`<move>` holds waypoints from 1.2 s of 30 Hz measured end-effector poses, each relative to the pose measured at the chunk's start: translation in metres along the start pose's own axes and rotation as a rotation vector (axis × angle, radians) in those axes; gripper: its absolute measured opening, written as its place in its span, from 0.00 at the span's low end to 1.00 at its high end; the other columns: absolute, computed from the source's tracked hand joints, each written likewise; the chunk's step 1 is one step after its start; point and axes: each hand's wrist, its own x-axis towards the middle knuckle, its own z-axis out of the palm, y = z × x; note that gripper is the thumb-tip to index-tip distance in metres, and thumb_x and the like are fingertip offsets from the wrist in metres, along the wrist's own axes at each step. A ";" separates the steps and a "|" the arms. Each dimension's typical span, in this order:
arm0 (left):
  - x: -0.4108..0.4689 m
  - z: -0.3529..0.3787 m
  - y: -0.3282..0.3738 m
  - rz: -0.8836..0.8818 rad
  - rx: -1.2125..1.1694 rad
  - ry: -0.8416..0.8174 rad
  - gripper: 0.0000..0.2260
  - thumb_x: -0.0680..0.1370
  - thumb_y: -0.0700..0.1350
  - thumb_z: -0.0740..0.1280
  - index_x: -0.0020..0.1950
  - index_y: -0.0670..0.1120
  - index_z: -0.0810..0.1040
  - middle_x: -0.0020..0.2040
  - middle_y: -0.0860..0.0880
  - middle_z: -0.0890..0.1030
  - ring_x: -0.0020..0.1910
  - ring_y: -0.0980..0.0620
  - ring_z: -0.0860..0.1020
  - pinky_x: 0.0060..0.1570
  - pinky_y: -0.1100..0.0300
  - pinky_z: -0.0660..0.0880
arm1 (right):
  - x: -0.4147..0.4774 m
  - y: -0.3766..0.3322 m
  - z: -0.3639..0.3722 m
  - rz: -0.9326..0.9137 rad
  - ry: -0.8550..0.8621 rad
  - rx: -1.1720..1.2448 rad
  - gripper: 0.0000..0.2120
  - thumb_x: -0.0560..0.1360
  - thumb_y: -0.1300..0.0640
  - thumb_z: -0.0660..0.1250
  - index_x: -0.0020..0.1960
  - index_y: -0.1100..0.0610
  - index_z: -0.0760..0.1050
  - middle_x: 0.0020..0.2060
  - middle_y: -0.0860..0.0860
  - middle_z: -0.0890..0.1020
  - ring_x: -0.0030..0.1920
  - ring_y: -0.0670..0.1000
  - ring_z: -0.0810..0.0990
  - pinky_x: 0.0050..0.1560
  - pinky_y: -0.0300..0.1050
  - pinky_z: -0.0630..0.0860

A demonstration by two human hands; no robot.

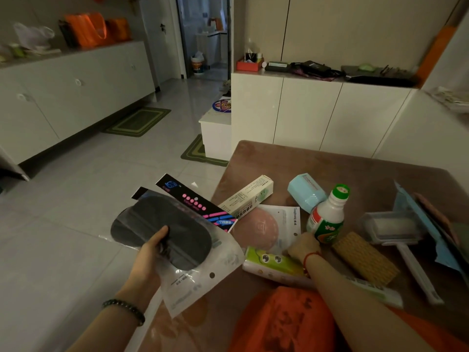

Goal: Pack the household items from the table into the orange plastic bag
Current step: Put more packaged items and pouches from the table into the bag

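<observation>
Nearest the camera, the orange plastic bag lies crumpled at the near edge of the brown table, its lower part cut off by the frame and its opening hidden by the right forearm that crosses over it. The left hand, wearing a dark bead bracelet, grips a clear glossy pouch holding a soft, matte black eye mask; the thumb presses on top of the mask and the fingers stay hidden beneath. The pouch is held out over the tiled floor, just left of the table. Behind it, fanned out in the same grasp or merely overlapping, is a long black card pack with pink and blue print; which it is cannot be told.

The right hand, a red cord at its wrist, reaches among the items on the table; its fingers are hidden behind its own back, so whether it clasps anything is unclear. It sits against the base of a white bottle with a green cap. Beside it lie a green and white tissue pack, a flat packet with a round pink pad, and a ribbed yellow roll. Farther back rest a long white carton, a pale blue box and a translucent lint roller. At the far right, blue and brown sheets are cut off and hard to identify.
</observation>
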 end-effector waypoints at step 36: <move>-0.048 0.086 0.025 0.074 0.079 -0.286 0.15 0.74 0.39 0.66 0.60 0.36 0.76 0.53 0.40 0.82 0.42 0.46 0.83 0.44 0.57 0.81 | -0.189 -0.006 -0.196 -0.766 0.384 0.759 0.12 0.75 0.56 0.65 0.58 0.56 0.75 0.49 0.51 0.82 0.49 0.52 0.82 0.49 0.49 0.79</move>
